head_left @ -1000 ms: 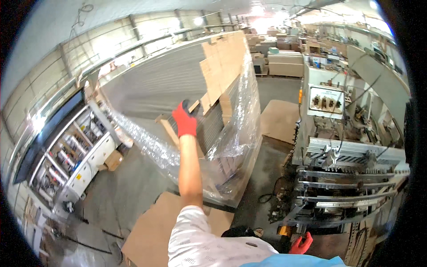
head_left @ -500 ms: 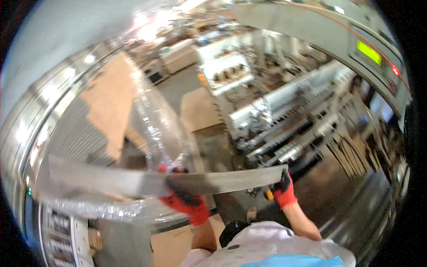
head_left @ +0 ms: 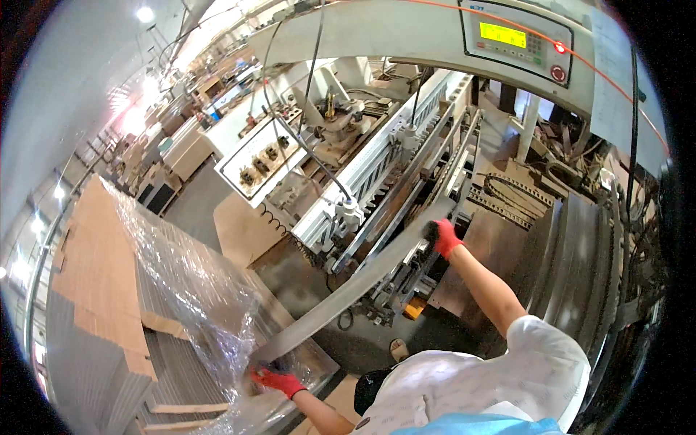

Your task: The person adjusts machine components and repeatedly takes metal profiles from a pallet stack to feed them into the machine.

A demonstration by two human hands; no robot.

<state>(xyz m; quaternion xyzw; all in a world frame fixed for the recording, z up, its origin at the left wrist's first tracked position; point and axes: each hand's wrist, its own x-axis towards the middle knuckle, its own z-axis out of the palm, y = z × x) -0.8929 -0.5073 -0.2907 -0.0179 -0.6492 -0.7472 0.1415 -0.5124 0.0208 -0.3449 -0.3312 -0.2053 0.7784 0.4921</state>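
A long, narrow grey board (head_left: 349,291) slants across the middle, from low left up toward a machine with metal rails. My left hand (head_left: 274,380), in a red glove with dark palm, grips its near-left end beside the clear plastic wrap (head_left: 196,272). Near the far end my right hand (head_left: 444,238), gloved the same way, is closed round the board's edge. That far end lies over the rails (head_left: 395,243) of the machine; whether it touches them I cannot tell. The fingers of both hands are partly hidden.
Partly wrapped stacked panels (head_left: 101,290) stand at the left. A control panel (head_left: 516,42) with a lit screen spans above the machine on a grey beam. Several long dark boards (head_left: 580,261) are stacked at the right. Cables hang over the machine, and a yellow part (head_left: 415,307) sits low beneath it.
My view has turned rightward toward the machine. The board has swung from roughly level to a steep slant, its right end moving up and away. My left hand has shifted to its near end.
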